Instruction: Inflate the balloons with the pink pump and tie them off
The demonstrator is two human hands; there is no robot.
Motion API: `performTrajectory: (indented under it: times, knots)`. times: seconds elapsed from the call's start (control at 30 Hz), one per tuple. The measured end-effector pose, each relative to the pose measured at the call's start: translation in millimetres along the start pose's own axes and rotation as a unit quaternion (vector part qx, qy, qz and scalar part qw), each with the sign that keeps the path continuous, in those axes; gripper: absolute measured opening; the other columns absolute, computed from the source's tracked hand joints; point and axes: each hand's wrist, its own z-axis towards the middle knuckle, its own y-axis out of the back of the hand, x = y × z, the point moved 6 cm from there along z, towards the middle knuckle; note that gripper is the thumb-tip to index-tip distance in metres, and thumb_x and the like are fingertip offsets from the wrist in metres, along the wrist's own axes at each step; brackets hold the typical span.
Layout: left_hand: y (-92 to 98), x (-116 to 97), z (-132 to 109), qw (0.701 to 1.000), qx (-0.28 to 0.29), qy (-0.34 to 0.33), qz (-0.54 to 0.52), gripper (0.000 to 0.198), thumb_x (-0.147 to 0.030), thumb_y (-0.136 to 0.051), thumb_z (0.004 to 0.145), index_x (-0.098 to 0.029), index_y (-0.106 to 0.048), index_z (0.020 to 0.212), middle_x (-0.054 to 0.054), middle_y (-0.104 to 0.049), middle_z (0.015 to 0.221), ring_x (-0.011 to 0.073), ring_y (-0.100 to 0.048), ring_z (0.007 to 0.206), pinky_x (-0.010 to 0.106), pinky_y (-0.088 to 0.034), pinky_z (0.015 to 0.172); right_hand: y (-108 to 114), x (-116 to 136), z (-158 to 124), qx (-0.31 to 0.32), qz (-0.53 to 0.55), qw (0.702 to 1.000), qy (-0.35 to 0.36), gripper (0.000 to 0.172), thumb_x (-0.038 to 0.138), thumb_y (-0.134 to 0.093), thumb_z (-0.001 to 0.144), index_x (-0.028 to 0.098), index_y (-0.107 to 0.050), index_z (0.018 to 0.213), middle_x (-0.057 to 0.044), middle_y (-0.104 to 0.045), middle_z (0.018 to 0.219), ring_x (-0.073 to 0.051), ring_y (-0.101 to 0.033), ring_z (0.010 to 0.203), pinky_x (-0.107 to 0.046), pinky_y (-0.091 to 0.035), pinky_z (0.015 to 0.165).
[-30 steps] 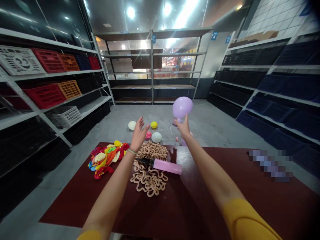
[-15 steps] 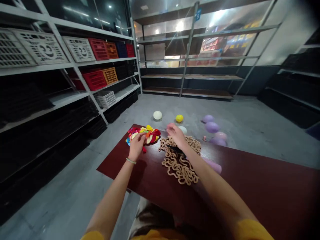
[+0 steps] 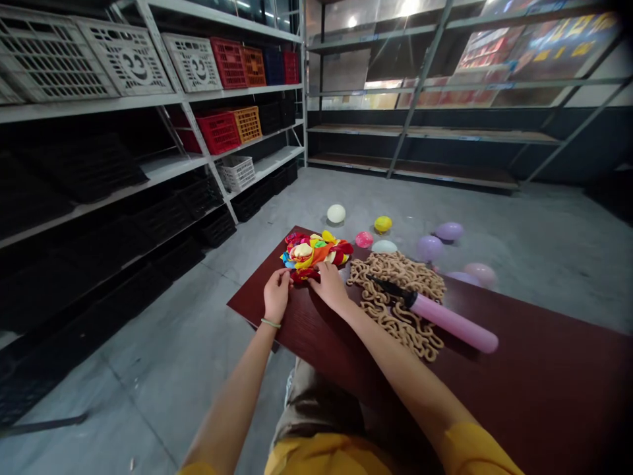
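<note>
A heap of deflated coloured balloons [image 3: 316, 251] lies at the far left corner of the dark red table [image 3: 316, 336]. My left hand [image 3: 277, 293] is at the near edge of the heap, its fingertips pinched on one end of a red balloon [image 3: 302, 274]. Beside it, my right hand [image 3: 330, 285] has its fingers closed at the other end of that balloon. Right of the heap is a tangle of tan rope-like strands [image 3: 403, 274]. Across these strands rests a pink balloon pump [image 3: 452, 321] with a black nozzle.
On the floor past the table are several inflated balloons: white [image 3: 336, 214], yellow [image 3: 382, 224], pink [image 3: 364, 239] and purple [image 3: 449, 231]. Shelves with plastic crates [image 3: 220, 130] stand along the left. A metal rack [image 3: 356, 130] spans the back wall.
My right hand has moved left from over the strands to the balloon heap, close to my left hand. The pump now shows fully. The view has shifted, so things sit farther right.
</note>
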Motion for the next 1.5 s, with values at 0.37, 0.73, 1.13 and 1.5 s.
performTrajectory:
  times: [0.37,0.73,1.13,1.5]
  knots:
    - [-8.4,-14,-10,0.997,0.069,-0.028,0.025,0.036,-0.049,-0.055,0.091,-0.017,-0.072,0.095,-0.001,-0.059,0.064,0.0113,-0.052,0.052,0.022,-0.041,0.052,51,8,-6,0.050,-0.036,0.998,0.005,0.015,0.011,-0.055,0.091,0.019,-0.068,0.094,-0.008,-0.069,0.102,-0.020,-0.064,0.092,-0.032,-0.047,0.084]
    - [-122.7,-62,-103,0.913,0.350,0.110,-0.179,0.047,-0.060,-0.064,0.084,-0.015,-0.077,0.094,0.009,-0.072,0.079,0.0203,-0.067,0.069,0.031,-0.055,0.066,179,37,-29,0.071,0.030,0.997,0.011,0.009,0.017,-0.061,0.088,0.023,-0.064,0.093,-0.001,-0.072,0.089,-0.015,-0.066,0.078,-0.027,-0.049,0.073]
    - [-206.7,-66,-146,0.846,0.311,0.213,-0.378,0.042,-0.053,-0.066,0.086,-0.015,-0.072,0.104,0.013,-0.074,0.109,0.0273,-0.067,0.111,0.039,-0.054,0.094,207,21,-140,-0.031,-0.058,0.998,-0.014,0.013,0.013,-0.056,0.084,0.022,-0.049,0.078,0.000,-0.059,0.079,-0.017,-0.054,0.075,-0.029,-0.042,0.069]
    - [-210.2,-64,-123,0.867,0.283,0.207,-0.353,0.040,-0.034,-0.073,0.084,-0.016,-0.063,0.119,0.008,-0.076,0.094,0.0206,-0.074,0.090,0.040,-0.057,0.091,248,-66,-177,-0.073,-0.221,0.971,-0.057,0.030,0.027,-0.050,0.093,0.019,-0.061,0.120,-0.015,-0.066,0.116,-0.031,-0.057,0.111,-0.045,-0.044,0.097]
